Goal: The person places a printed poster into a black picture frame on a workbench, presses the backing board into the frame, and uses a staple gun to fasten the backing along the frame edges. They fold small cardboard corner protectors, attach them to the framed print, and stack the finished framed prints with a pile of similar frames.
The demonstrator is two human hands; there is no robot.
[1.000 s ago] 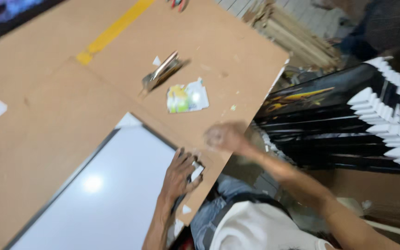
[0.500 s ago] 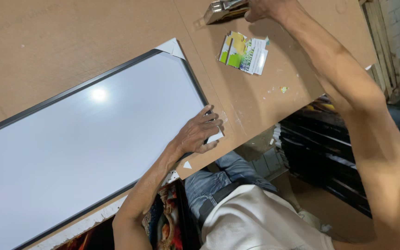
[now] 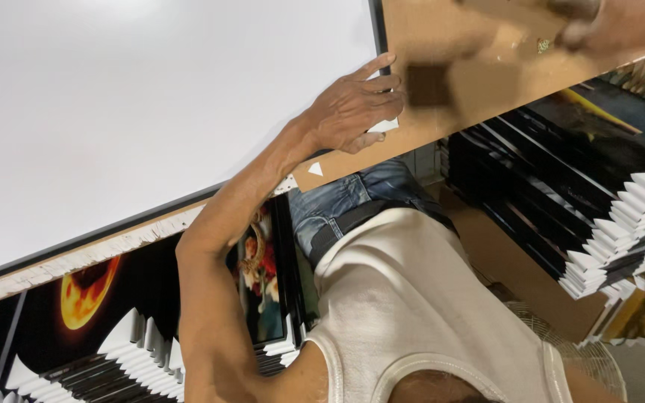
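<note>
The white framed panel (image 3: 151, 97) is best kept pinned at its corner by the flat, open left hand (image 3: 352, 112), while the blurred right hand (image 3: 606, 26) has a grip that cannot be told

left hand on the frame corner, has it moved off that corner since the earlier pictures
No. The left hand presses the same corner of the white framed panel, near the brown table edge. Only the camera swung; hand and corner kept together.

Stacked black framed pics w/ white corner protectors (image 3: 621, 239) at right, more (image 3: 136, 351) bottom left. One print w/ orange moon (image 3: 87, 295). Small white triangle scrap (image 3: 315, 169) on table edge. White fan (image 3: 599, 358) on floor.
</note>
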